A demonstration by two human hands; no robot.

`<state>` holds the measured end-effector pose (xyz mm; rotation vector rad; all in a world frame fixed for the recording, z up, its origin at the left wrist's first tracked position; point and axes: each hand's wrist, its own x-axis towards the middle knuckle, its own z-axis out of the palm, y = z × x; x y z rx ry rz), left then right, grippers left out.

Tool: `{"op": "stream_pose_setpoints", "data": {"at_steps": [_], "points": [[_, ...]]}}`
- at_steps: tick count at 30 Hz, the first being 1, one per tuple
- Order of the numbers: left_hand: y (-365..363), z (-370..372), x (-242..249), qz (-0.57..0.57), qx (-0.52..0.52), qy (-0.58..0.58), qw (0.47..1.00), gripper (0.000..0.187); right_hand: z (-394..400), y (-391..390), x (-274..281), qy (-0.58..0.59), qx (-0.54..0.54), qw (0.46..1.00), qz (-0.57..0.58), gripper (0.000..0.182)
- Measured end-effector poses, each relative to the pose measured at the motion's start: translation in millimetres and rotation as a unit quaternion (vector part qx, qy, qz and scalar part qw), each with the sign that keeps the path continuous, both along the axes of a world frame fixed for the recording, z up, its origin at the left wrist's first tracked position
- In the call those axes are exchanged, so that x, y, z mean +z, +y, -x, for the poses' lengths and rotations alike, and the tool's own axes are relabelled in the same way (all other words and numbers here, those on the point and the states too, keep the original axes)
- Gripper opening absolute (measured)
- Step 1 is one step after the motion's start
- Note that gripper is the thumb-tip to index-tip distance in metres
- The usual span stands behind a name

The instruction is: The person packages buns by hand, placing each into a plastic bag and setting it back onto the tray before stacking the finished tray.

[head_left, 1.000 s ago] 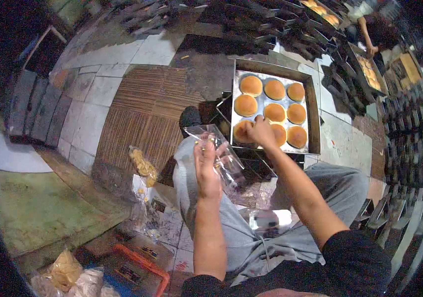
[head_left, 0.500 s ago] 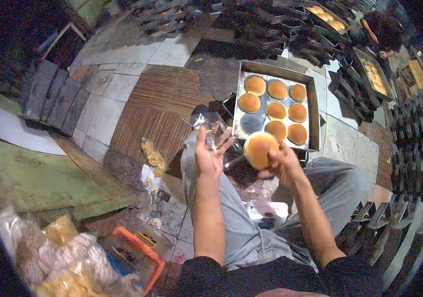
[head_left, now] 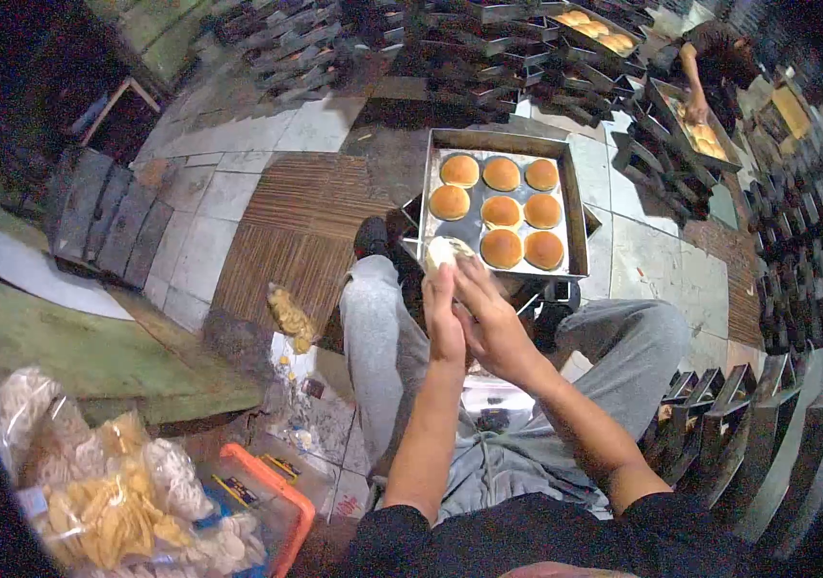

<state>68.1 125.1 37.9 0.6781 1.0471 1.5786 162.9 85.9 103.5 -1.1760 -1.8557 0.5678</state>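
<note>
My left hand (head_left: 444, 323) and my right hand (head_left: 494, 328) are pressed close together in front of the near edge of a baking tray (head_left: 577, 207). Between their fingers sits a round bun (head_left: 442, 252), its pale side showing and its lower part hidden by the fingers. Whether the clear plastic wrapper is around the bun cannot be made out. Several golden-brown buns (head_left: 502, 211) lie in rows on the tray, with a dark bare patch at its near left.
A co-worker's arm (head_left: 692, 82) reaches into another tray of buns (head_left: 708, 141) at the far right. Stacked dark trays (head_left: 796, 433) stand on the right. Bagged goods (head_left: 122, 491) and an orange-rimmed crate (head_left: 281, 486) are at lower left.
My right hand has brought the bun left to meet my left hand, which held a clear plastic wrapper. Both hands now close around the bun. The co-worker's arm now reaches into the far tray.
</note>
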Motion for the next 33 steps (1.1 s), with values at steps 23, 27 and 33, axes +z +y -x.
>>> {"op": "stream_pose_setpoints", "data": {"at_steps": [23,27,33], "points": [[-103,149,84,0.234,-0.086,0.609,0.753,0.041,37,-7,-11,0.321,0.060,0.921,0.211,0.008],[-78,146,81,-0.125,0.059,0.547,0.825,0.016,52,6,1,0.274,0.083,0.943,0.170,0.007],[-79,153,88,-0.155,0.050,0.397,0.903,0.008,42,-4,55,0.105,0.010,0.986,-0.131,0.010]]}}
